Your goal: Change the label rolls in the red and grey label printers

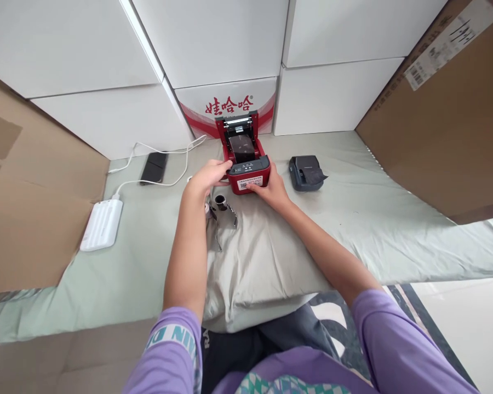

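A red and black label printer (248, 179) stands on the green cloth with its lid raised at the back and a dark roll inside. My left hand (208, 176) is at its left side, thumb on the front corner, fingers partly hidden. Around the right front corner wraps my right hand (272, 189), its fingertips on the labelled front face. Just in front of the printer lie a small dark-cored roll (221, 202) with a curled strip and another small roll beside my left wrist. A dark blue-black device (306, 173) sits to the right of the printer, touched by neither hand.
Left of the hands are a black phone (154, 167) and a white power bank (102, 224) with a white cable. Cardboard boxes (447, 126) flank both sides. White boxes (337, 98) form a wall behind. The cloth-covered surface (365, 219) ends near my lap.
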A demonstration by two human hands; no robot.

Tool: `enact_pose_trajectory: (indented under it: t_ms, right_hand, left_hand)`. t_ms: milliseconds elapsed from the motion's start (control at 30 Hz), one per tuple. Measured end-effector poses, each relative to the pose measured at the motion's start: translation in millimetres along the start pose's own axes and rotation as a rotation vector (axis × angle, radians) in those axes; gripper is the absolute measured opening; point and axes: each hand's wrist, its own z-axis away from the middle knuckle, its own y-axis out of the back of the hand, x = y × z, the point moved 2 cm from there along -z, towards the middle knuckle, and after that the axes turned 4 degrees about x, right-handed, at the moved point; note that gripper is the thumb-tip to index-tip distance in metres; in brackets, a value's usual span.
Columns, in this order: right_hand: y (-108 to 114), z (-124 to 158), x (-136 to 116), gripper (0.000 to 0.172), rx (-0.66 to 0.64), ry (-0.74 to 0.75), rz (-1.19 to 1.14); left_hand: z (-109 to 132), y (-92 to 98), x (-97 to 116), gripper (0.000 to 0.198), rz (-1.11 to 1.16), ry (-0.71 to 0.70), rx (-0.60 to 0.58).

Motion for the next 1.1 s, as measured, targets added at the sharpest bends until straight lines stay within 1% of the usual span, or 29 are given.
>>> enact_pose_trajectory:
  t_ms: [133,200,267,367,433,600,667,700,733,767,833,867,900,967,1000,1033,1100]
  right_hand:
    - [18,19,-18,0.115,0.031,-0.01,0.072]
    - [24,30,-19,0.115,0.037,-0.025,0.104]
    - [27,41,-14,0.116,0.056,-0.041,0.103]
    - [27,50,-4,0.116,0.098,-0.062,0.082]
    - [25,52,1,0.115,0.098,-0.07,0.076]
    - [25,51,5,0.115,0.084,-0.052,0.079]
    - [25,51,6,0.114,0.082,-0.039,0.083]
    - [25,51,6,0.114,0.082,-0.032,0.081]
    - [24,51,6,0.113,0.08,-0.028,0.075]
    - [24,51,7,0.113,0.079,-0.026,0.067]
    - [23,50,8,0.112,0.076,-0.02,0.048]
    - [23,50,8,0.112,0.074,-0.016,0.038]
    - [23,50,8,0.111,0.072,-0.01,0.029]
    - [23,49,9,0.111,0.071,0.0,0.013]
    - [23,49,10,0.11,0.069,0.005,0.008]
    - [23,49,10,0.11,0.068,0.011,0.003]
    - [24,48,11,0.11,0.068,0.029,-0.006]
  left_hand:
    - [20,8.1,13,0.019,-0.04,-0.017,-0.144]
    - [25,7.6,15,0.014,-0.073,-0.013,-0.216]
    - [25,4.1,13,0.009,-0.098,-0.002,-0.266]
    - [21,-2.9,9,0.012,-0.133,0.001,-0.281]
    - [20,-5.9,6,0.014,-0.165,0.006,-0.278]
    - [20,-5.3,6,0.016,-0.218,0.007,-0.309]
    - [20,-4.5,8,0.016,-0.286,-0.007,-0.305]
    - [20,-4.3,9,0.017,-0.359,-0.034,-0.267]
    - [20,-4.2,10,0.018,-0.444,-0.083,-0.192]
    - [19,-4.5,12,0.017,-0.524,-0.154,-0.09]
    - [18,-7.4,16,0.011,-0.603,-0.359,0.104]
    - [17,-10.0,18,0.011,-0.595,-0.474,0.159]
    - [15,-13.1,19,0.015,-0.574,-0.574,0.174]
    - [8,-20.0,19,0.023,-0.559,-0.705,0.116]
    - [4,-23.5,19,0.024,-0.588,-0.724,0.072]
    - [-1,-27.2,21,0.024,-0.644,-0.712,0.023]
    - [-10,-35.1,26,0.021,-0.808,-0.621,-0.057]
